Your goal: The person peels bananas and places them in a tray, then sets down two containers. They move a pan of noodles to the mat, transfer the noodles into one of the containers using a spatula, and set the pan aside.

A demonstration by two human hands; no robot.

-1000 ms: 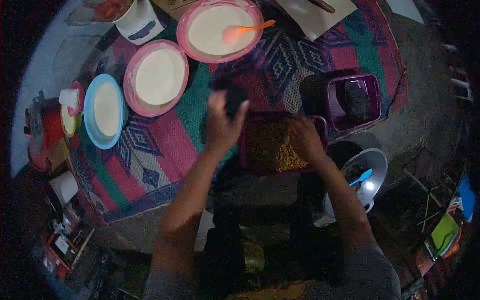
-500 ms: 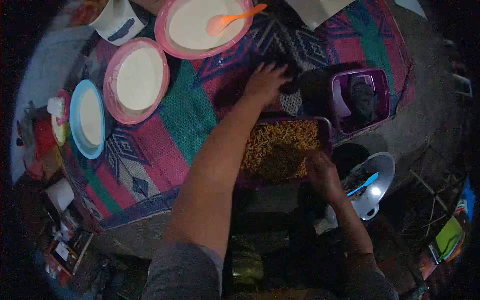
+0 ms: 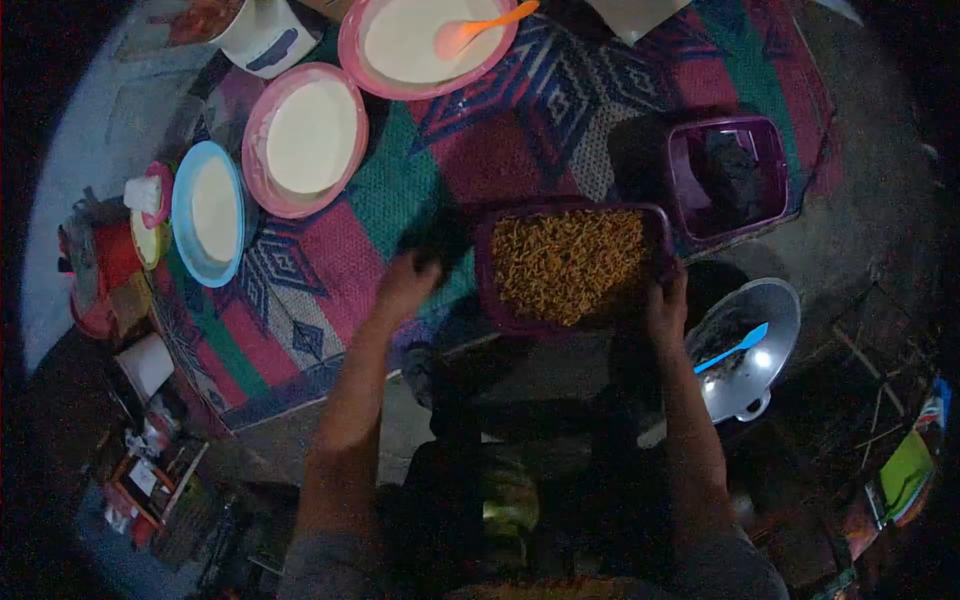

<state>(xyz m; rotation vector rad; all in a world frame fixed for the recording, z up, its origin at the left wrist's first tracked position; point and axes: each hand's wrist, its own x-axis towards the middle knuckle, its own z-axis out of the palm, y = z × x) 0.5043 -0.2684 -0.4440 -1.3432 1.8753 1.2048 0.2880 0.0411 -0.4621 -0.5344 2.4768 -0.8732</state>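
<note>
A purple tray (image 3: 660, 232) full of yellow-orange shreds sits at the near edge of the woven mat. My right hand (image 3: 665, 303) grips its near right corner. My left hand (image 3: 404, 286) is just left of the tray, fingers curled around a dark lump (image 3: 436, 242) that is hard to make out in the dim light. Behind the tray to the right stands a smaller purple tub (image 3: 680, 180) with a dark mass inside.
A metal bowl (image 3: 775, 310) with a blue spatula (image 3: 735, 347) sits on the floor at right. Two pink bowls (image 3: 262, 150) (image 3: 350, 45) of white batter, one with an orange spoon (image 3: 480, 25), and a blue plate (image 3: 182, 215) line the mat's left. Red containers (image 3: 110, 260) clutter the left edge.
My left hand pulled back from the far side of the mat to the tray's left side. My right hand shifted to the tray's near right corner.
</note>
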